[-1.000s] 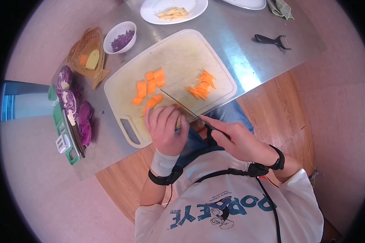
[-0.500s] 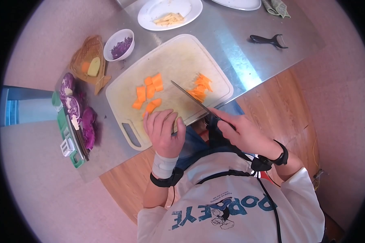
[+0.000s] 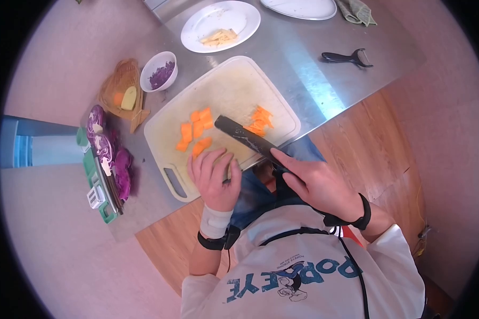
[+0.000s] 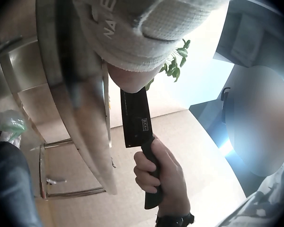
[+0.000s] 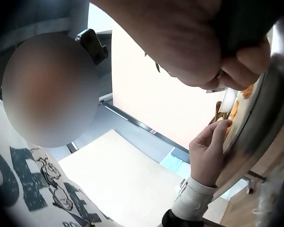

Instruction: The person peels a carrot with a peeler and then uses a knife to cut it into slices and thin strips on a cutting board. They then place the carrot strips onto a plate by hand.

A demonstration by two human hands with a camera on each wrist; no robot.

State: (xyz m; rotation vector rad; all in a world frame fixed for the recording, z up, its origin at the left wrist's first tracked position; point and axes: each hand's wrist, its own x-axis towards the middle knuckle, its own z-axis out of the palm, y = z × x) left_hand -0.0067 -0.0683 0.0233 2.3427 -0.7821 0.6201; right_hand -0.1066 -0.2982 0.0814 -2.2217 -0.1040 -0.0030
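In the head view, my right hand (image 3: 324, 186) grips the handle of a black knife (image 3: 245, 136), index finger along its top. The blade lies tilted flat-side up over the cutting board (image 3: 234, 80), tip between two groups of orange pieces. The left wrist view shows the knife (image 4: 137, 118) in my right hand (image 4: 168, 182). My left hand (image 3: 214, 181), fingers loosely bent, rests at the board's near edge just below the orange chunks (image 3: 198, 122); what lies beneath its fingertips is hidden. Thin orange strips (image 3: 259, 121) lie right of the blade.
Beyond the board are a bowl of shredded purple cabbage (image 3: 159, 73), a plate with pale strips (image 3: 221, 18), another plate (image 3: 300, 6), a black peeler (image 3: 348, 57) and a cloth (image 3: 357, 11). A wicker basket (image 3: 117, 80) and cabbage pieces (image 3: 103, 148) stand left.
The knife has turned from edge-on to show its broad side, and its tip has shifted against the board. My left hand's fingers have spread slightly. The whole head view has shifted.
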